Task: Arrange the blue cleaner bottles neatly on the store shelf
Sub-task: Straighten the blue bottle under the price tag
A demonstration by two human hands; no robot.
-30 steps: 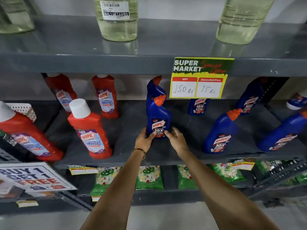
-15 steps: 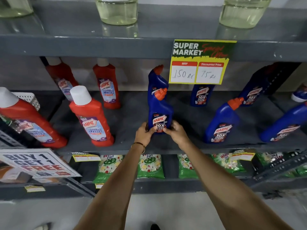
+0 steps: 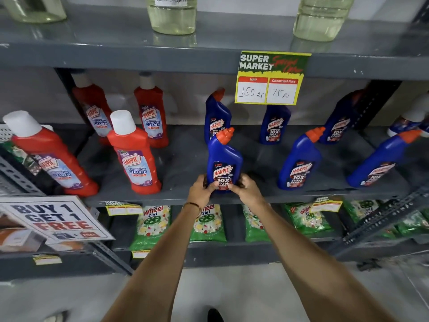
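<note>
A blue cleaner bottle (image 3: 223,160) with an orange cap stands upright near the front edge of the grey middle shelf (image 3: 185,198). My left hand (image 3: 200,190) grips its base from the left and my right hand (image 3: 247,190) grips it from the right. Directly behind it stands a second blue bottle (image 3: 217,115). More blue bottles stand to the right: one under the price sign (image 3: 274,124), one at the front (image 3: 299,161), one at the back (image 3: 339,122) and one at the far right front (image 3: 380,163).
Red bathroom cleaner bottles (image 3: 134,154) fill the shelf's left half. A yellow price sign (image 3: 270,77) hangs from the upper shelf, which holds clear bottles of pale liquid (image 3: 173,15). Green detergent packets (image 3: 153,226) lie on the shelf below. A promotional sign (image 3: 53,217) sticks out at the left.
Both hands have closed more tightly around the front blue bottle's base, and the bottle has come slightly forward toward the shelf edge. The camera has dipped a little.
</note>
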